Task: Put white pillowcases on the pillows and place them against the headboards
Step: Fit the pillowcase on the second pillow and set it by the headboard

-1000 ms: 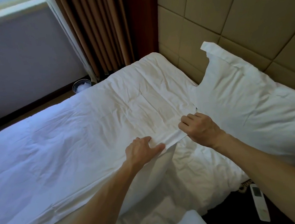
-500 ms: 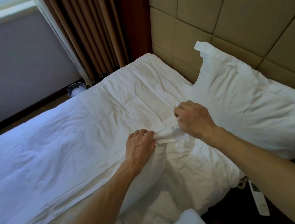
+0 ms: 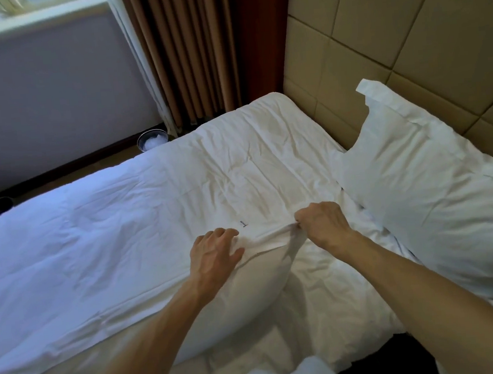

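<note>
Pillowcase edge (image 3: 269, 239) in left hand (image 3: 214, 256), right hand (image 3: 324, 224).

L forearm (image 3: 151, 335) & R forearm (image 3: 427, 296): bare from wrist to frame edge, lean, tendons showing nr the wrists. L hand (image 3: 215, 253) & R hand (image 3: 323, 225) bare too, knuckles & veins visible on the backs.
</note>
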Motion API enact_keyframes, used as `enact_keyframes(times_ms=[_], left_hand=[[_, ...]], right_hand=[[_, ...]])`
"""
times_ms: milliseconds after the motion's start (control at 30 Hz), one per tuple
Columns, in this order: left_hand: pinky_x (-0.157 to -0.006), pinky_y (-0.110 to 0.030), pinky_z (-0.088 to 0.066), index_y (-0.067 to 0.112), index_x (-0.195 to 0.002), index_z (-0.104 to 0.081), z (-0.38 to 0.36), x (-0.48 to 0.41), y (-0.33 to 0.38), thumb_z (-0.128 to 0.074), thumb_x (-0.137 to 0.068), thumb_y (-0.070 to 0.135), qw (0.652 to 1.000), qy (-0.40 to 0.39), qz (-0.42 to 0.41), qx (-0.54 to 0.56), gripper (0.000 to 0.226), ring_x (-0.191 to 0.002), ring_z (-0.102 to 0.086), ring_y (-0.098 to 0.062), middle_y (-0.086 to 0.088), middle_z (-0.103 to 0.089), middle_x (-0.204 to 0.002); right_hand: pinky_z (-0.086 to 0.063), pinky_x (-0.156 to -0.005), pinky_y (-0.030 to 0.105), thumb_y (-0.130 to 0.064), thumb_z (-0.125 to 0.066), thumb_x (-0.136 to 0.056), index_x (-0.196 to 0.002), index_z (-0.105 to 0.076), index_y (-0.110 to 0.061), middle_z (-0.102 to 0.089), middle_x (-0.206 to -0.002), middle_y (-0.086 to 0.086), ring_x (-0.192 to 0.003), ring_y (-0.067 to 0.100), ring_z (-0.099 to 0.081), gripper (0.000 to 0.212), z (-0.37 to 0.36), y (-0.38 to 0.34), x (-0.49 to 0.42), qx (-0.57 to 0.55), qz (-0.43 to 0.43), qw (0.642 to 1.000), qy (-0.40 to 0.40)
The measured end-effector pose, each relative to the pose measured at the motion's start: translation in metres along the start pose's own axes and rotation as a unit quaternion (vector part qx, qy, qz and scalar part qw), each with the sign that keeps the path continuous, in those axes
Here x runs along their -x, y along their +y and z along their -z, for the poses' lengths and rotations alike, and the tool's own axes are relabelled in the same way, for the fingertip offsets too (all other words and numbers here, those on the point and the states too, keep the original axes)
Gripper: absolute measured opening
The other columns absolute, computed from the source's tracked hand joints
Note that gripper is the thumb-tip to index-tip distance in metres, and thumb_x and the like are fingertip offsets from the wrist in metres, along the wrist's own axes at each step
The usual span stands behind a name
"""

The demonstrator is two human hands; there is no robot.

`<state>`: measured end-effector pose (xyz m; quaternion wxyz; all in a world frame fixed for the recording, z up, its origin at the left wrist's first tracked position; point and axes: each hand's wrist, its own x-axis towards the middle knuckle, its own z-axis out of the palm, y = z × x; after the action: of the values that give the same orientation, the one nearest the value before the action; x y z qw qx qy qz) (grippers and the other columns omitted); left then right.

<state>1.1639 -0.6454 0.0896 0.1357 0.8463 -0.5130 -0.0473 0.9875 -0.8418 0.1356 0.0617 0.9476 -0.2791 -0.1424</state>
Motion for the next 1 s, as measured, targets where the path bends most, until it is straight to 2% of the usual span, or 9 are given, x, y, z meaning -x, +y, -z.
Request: enact_keyframes(times_ms=[100,167,233,367,467,567,733,867,1000], left_hand=[[-0.084,-0.033,-0.047,0.031,-0.115,-0.064,0.003,0.014,-0.024,-0.062,-0.088,0.052,1.0,-0.007,0.008,-0.018,0.034,-0.092,-0.065,-0.015,0.009,-0.069,-0.107],[-0.082,-0.033,-0.048,0.029,-0.109,-0.066,0.005,0.023,-0.038,-0.064,-0.087,0.051,0.999,-0.009,0.014,-0.032,0.031,-0.086,-0.066,-0.015,0.009,-0.07,-0.1],[-0.08,-0.032,-0.05,0.028,-0.104,-0.067,0.004,0.033,-0.046,-0.064,-0.088,0.049,0.998,-0.011,0.016,-0.053,0.026,-0.081,-0.065,-0.015,0.008,-0.07,-0.095],[-0.075,-0.032,-0.05,0.028,-0.095,-0.068,0.004,0.052,-0.053,-0.066,-0.088,0.038,0.997,-0.007,0.032,-0.067,0.013,-0.073,-0.063,-0.016,0.007,-0.068,-0.086],[-0.07,-0.032,-0.046,0.025,-0.083,-0.063,0.006,0.078,-0.076,-0.067,-0.084,0.029,0.995,-0.015,0.041,-0.092,0.006,-0.068,-0.058,-0.019,0.005,-0.063,-0.076],[-0.074,-0.035,-0.046,0.025,-0.089,-0.064,0.011,0.116,-0.117,-0.062,-0.082,0.026,0.994,-0.001,0.053,-0.101,0.008,-0.078,-0.061,-0.021,0.004,-0.067,-0.087],[-0.08,-0.039,-0.048,0.026,-0.102,-0.065,0.023,0.174,-0.179,-0.051,-0.082,0.029,0.988,0.0,0.096,-0.123,0.025,-0.09,-0.064,-0.025,0.002,-0.069,-0.102],[-0.079,-0.037,-0.048,0.028,-0.097,-0.067,0.032,0.196,-0.21,-0.056,-0.078,0.032,0.982,-0.017,0.144,-0.118,0.023,-0.087,-0.065,-0.024,0.003,-0.07,-0.096],[-0.078,-0.037,-0.048,0.026,-0.09,-0.066,0.034,0.203,-0.226,-0.056,-0.074,0.034,0.983,-0.047,0.13,-0.12,0.021,-0.084,-0.065,-0.025,0.003,-0.07,-0.092]], right_hand=[[-0.035,-0.065,0.03,0.0,-0.052,-0.084,-0.075,-0.047,-0.017,-0.052,-0.074,0.0,-0.07,0.023,-0.052,0.019,0.006,-0.006,-0.003,-0.007,0.021,1.0,-0.022],[-0.042,-0.087,0.036,-0.012,-0.058,-0.085,-0.103,-0.057,-0.017,-0.061,-0.105,0.004,-0.099,0.027,-0.056,0.019,0.011,-0.02,-0.007,-0.033,0.103,0.994,-0.011],[-0.043,-0.096,0.041,-0.024,-0.059,-0.085,-0.116,-0.059,-0.02,-0.06,-0.117,0.004,-0.109,0.029,-0.056,0.032,0.013,-0.046,-0.007,-0.067,0.191,0.979,0.002],[-0.047,-0.081,0.041,-0.021,-0.06,-0.085,-0.102,-0.063,-0.019,-0.064,-0.099,0.005,-0.094,0.031,-0.061,0.017,0.0,-0.113,-0.003,-0.074,0.246,0.965,0.054],[-0.049,-0.081,0.041,-0.006,-0.059,-0.078,-0.101,-0.067,-0.017,-0.065,-0.095,0.008,-0.091,0.032,-0.062,0.027,-0.011,-0.139,-0.005,-0.037,0.225,0.972,0.062],[-0.051,-0.075,0.041,-0.01,-0.044,-0.076,-0.091,-0.068,-0.016,-0.067,-0.087,0.009,-0.083,0.033,-0.064,0.029,-0.015,-0.154,-0.005,-0.001,0.21,0.974,0.081],[-0.051,-0.073,0.037,-0.012,-0.069,-0.073,-0.088,-0.066,-0.017,-0.067,-0.086,0.006,-0.078,0.028,-0.064,0.016,-0.009,-0.176,-0.008,0.001,0.225,0.971,0.075],[-0.048,-0.063,0.034,-0.019,-0.072,-0.073,-0.081,-0.065,-0.019,-0.066,-0.08,0.002,-0.07,0.026,-0.063,0.011,0.004,-0.22,-0.008,-0.001,0.248,0.967,0.066],[-0.044,-0.055,0.03,-0.016,-0.08,-0.06,-0.072,-0.068,-0.019,-0.065,-0.068,0.002,-0.059,0.026,-0.061,0.017,0.003,-0.256,-0.009,0.055,0.231,0.971,0.038]])
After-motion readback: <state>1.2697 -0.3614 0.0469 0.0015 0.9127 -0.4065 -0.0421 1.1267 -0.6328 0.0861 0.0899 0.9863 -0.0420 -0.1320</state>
